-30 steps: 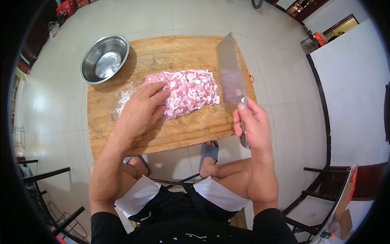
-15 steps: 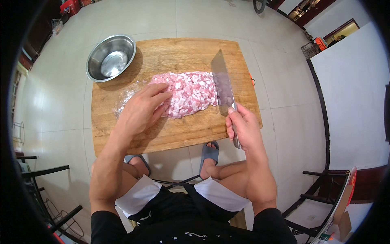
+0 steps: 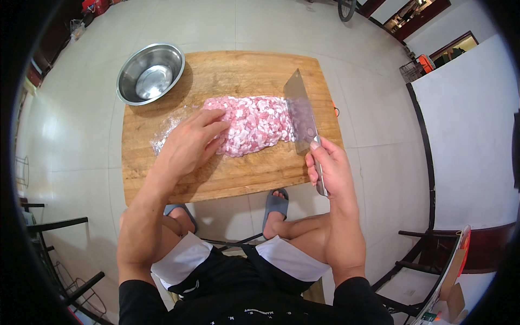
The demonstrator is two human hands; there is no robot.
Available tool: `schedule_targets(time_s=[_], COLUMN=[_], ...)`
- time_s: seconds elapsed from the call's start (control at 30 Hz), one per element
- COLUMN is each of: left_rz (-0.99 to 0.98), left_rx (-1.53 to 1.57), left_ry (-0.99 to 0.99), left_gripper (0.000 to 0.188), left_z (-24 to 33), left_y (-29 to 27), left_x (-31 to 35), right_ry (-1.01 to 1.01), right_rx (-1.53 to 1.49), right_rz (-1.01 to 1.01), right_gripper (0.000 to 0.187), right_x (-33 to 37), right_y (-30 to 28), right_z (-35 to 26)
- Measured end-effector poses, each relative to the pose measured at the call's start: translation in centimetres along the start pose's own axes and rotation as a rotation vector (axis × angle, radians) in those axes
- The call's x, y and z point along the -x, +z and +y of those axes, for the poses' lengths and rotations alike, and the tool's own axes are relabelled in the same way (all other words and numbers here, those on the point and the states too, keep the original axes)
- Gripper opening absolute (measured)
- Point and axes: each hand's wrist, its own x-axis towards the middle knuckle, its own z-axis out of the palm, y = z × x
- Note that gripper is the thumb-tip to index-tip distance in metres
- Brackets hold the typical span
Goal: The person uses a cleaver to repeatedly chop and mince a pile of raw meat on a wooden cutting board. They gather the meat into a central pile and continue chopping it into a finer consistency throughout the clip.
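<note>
Raw, finely chopped meat (image 3: 254,124), moist pink flecked with white fat, lies in the middle of the upper half of the frame as a flattened, roughly rectangular slab with a crumbly, pebbled surface. The left hand (image 3: 192,135) rests on its left end, fingers slightly spread and pinching nothing. The right hand (image 3: 331,168), right of centre, is closed around the metal handle of a cleaver (image 3: 301,111), whose broad, flat, smeared steel blade stands at the slab's right edge. A round, shiny metal bowl (image 3: 127,81) sits at the upper left, over the corner of a thick wooden board (image 3: 244,181) with worn, honey-coloured grain; a glistening patch (image 3: 165,130) marks the wood beside the left hand. Below are grey slippers (image 3: 277,205), and around them spread pale, glossy floor tiles (image 3: 260,27). A smooth white panel (image 3: 466,135) fills the right side, and dark chair frames (image 3: 59,225) edge the lower left.
</note>
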Motion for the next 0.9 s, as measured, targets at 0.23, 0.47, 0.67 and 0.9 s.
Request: schedule_targets(time_s=[0.23,0.47,0.67,0.9], left_rz=[-0.043,-0.091,-0.088,-0.112], left_rx=[0.011,0.008,0.002,0.033], left_ry=[-0.029,-0.046,-0.027,-0.067], left_gripper=[0.038,0.041,0.042,0.043], left_z=[0.0,0.0,-0.2,0.1], left_y=[-0.3,-0.5,-0.4,-0.6], left_x=[0.2,0.1,0.2,0.1], right_ry=[-0.123,0.017,-0.180,0.004], right_rx=[-0.019,0.005,-0.094,0.000], right_rz=[0.062,0.036,0.040,-0.005], right_gripper=[0.027,0.028,0.026,0.020], right_x=[0.9,0.1,0.8,-0.1], right_y=[-0.4,-0.5,-1.1,-0.4], right_z=[-0.6,-0.3,-0.5,0.0])
